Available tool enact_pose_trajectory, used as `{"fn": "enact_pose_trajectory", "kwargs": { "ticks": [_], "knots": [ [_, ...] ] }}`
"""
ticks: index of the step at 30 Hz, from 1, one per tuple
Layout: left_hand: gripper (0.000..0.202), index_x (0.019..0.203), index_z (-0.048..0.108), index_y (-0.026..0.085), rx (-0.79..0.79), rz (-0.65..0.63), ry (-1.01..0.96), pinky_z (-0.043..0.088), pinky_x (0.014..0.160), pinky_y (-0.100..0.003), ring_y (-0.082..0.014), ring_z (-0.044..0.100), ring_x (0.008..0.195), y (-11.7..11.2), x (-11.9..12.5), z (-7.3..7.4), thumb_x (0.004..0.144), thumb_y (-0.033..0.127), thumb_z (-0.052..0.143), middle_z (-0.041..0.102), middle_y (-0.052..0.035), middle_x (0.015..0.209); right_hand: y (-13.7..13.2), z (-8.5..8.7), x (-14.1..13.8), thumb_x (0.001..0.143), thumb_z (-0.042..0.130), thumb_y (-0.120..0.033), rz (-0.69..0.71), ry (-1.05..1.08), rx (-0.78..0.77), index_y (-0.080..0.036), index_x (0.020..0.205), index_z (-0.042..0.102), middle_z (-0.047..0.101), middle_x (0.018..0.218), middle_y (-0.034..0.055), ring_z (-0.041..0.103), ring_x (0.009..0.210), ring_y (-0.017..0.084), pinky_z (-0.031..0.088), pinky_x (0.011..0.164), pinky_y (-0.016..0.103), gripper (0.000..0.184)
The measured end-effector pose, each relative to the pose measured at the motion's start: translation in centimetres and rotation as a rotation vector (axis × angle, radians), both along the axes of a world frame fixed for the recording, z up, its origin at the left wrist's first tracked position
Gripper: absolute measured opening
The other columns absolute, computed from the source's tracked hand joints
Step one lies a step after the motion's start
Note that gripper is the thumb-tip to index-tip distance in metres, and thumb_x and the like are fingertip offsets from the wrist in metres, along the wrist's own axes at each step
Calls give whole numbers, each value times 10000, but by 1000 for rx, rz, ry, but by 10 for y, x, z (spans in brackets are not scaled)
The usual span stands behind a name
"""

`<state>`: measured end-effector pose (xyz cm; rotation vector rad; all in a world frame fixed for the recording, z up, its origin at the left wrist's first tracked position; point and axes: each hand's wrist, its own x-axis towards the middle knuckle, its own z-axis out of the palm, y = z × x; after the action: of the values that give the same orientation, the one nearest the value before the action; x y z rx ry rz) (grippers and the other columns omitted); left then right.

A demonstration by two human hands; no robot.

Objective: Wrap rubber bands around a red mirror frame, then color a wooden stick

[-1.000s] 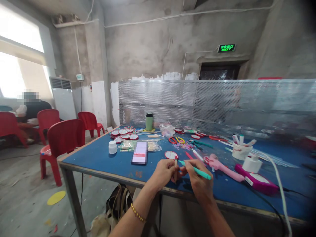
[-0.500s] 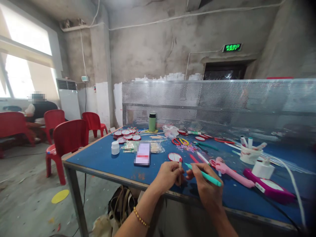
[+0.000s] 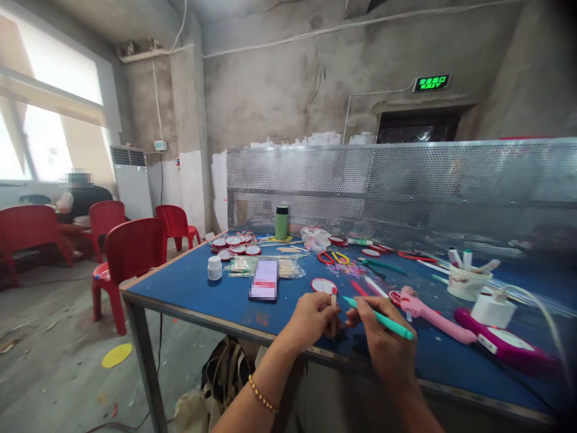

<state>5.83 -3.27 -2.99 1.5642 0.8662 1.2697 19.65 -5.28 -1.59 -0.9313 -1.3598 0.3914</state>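
Note:
Between the thumb and fingers of my left hand [image 3: 313, 322] a flat wooden stick [image 3: 333, 304] with a red tip stands upright near the table's front edge. My right hand [image 3: 387, 343] grips a turquoise pen [image 3: 390, 325], its narrow end pointing left toward the stick, a small gap apart. Just behind my left hand lies a round white disc with a red rim [image 3: 323, 285]. A red pen [image 3: 359, 288] and a pink glue gun [image 3: 435, 316] lie beyond and to the right of my right hand.
On the blue table [image 3: 180, 294] are a phone [image 3: 264, 280], a white bottle [image 3: 214, 269], a green flask [image 3: 282, 224], scissors [image 3: 333, 258] and a cup of markers [image 3: 469, 282]. A perforated metal screen [image 3: 306, 186] borders the back. A person [image 3: 85, 201] sits far left by red chairs [image 3: 135, 249].
The view has shifted slightly, so the scene sits a little further right. My hands still hold the stick and pen in nearly the same pose.

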Motion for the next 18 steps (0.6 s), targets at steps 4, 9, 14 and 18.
{"fn": "enact_pose_trajectory", "kwargs": {
  "ticks": [4,9,14,18],
  "knots": [
    [214,665,530,180,11,-13,0,408,425,-213,-104,497,421,-3,1,2,779,359,554,592,4,542,0,-1,0,839,626,-439,-2,-10,12,-192,750,635,683,609,19,631,488,165,519,486,250,263],
    [236,678,554,168,-3,8,27,444,451,-220,-112,532,459,-5,-1,3,786,377,562,623,-15,584,1,-3,0,844,625,-427,23,6,9,-190,744,631,687,620,17,628,484,160,509,486,249,257],
    [224,706,549,169,1,15,51,456,459,-222,-127,565,492,-2,-2,-1,798,373,551,645,-24,620,0,-3,-2,844,622,-412,15,54,10,-186,747,630,679,613,10,620,474,147,495,474,234,246],
    [228,732,551,166,-6,23,51,449,450,-216,-129,571,493,-2,-2,-2,802,383,551,645,-22,616,0,-3,-4,839,631,-419,21,78,-3,-187,728,618,658,589,-7,619,459,140,486,464,223,257]
  ]
}}
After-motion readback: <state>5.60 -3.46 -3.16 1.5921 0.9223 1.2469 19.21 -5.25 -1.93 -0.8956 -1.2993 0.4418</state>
